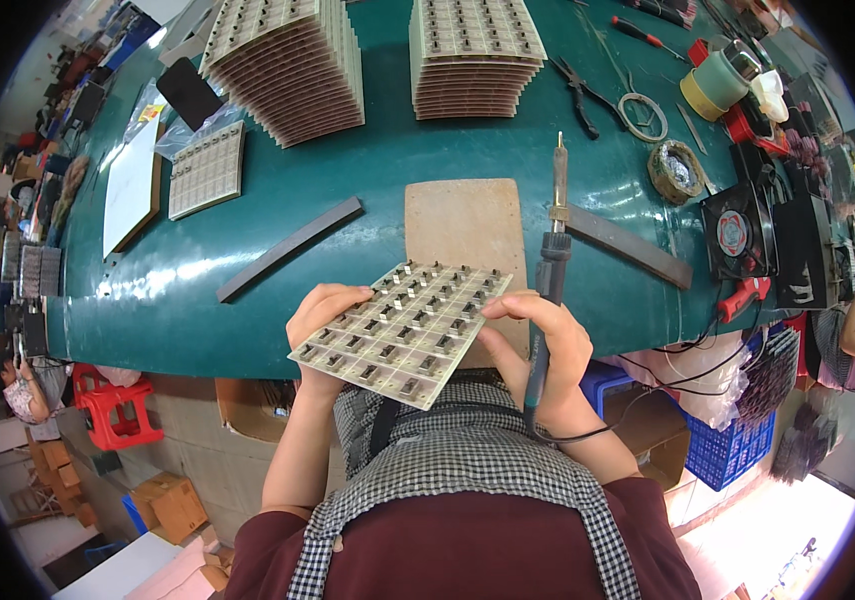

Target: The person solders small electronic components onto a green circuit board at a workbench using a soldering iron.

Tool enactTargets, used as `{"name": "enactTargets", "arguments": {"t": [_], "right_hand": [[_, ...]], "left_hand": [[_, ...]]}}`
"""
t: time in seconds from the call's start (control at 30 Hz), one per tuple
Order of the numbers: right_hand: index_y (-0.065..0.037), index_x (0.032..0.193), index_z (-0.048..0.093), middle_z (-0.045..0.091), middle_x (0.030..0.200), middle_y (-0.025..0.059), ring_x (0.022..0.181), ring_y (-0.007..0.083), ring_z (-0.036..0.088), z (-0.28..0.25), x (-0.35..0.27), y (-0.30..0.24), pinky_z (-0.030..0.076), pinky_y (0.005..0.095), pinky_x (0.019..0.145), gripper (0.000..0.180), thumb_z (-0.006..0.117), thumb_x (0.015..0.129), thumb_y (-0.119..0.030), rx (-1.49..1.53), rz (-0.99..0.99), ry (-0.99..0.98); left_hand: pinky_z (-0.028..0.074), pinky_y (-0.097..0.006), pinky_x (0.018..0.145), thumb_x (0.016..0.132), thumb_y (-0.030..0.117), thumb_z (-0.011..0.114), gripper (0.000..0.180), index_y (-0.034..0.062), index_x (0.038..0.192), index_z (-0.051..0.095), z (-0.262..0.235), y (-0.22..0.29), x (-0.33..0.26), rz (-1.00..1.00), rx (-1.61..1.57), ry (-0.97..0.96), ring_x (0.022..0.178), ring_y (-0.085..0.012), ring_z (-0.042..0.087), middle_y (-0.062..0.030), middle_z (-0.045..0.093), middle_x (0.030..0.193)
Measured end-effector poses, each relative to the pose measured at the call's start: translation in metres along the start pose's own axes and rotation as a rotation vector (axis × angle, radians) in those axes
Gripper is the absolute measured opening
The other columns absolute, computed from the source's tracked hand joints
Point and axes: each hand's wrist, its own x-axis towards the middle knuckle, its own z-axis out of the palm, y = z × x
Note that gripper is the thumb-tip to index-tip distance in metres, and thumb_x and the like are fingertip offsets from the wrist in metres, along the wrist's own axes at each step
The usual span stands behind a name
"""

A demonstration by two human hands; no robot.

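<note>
I hold a circuit board panel [402, 325], covered with rows of small black components, tilted above my lap at the table's near edge. My left hand [319, 325] grips its left side, thumb along the top edge. At the right edge, the thumb and forefinger of my right hand [552, 345] pinch the panel. That same hand also keeps a soldering iron [552, 270] upright against the palm, its tip pointing away from me and its cable hanging down. Beyond the panel, a tan board [462, 220] lies flat on the green table [347, 165].
Two tall stacks of similar panels [302, 90] [477, 75] stand at the back. Dark bars [290, 250] [627, 245] flank the tan board. Another panel [207, 172] lies left. Pliers [587, 97], a solder roll [675, 172] and a small fan [735, 232] are on the right.
</note>
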Motion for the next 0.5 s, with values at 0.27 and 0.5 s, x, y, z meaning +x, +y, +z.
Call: {"name": "enactTargets", "arguments": {"t": [0.27, 0.5], "right_hand": [[-0.007, 0.104, 0.054, 0.065, 0.083, 0.0066, 0.073, 0.0201, 0.063, 0.0008, -0.0034, 0.0029, 0.049, 0.0275, 0.061, 0.047, 0.073, 0.062, 0.002, -0.001, 0.051, -0.011], [-0.007, 0.107, 0.054, 0.065, 0.086, 0.006, 0.079, 0.0188, 0.064, 0.0035, -0.0061, 0.0075, 0.05, 0.0273, 0.068, 0.046, 0.072, 0.066, 0.002, 0.02, 0.16, -0.011]], "left_hand": [[0.047, -0.028, 0.066, 0.067, 0.019, 0.066, 0.028, -0.0022, 0.086, 0.064, -0.0038, 0.0007, 0.0009, 0.03, 0.06, 0.022, 0.072, -0.0206, 0.06, -0.0123, 0.062, 0.08], [0.048, -0.027, 0.063, 0.067, 0.006, 0.063, 0.02, -0.0009, 0.085, 0.065, -0.0048, 0.0051, 0.0042, 0.054, 0.093, -0.007, 0.071, -0.0216, 0.061, -0.0106, 0.062, 0.08]]}}
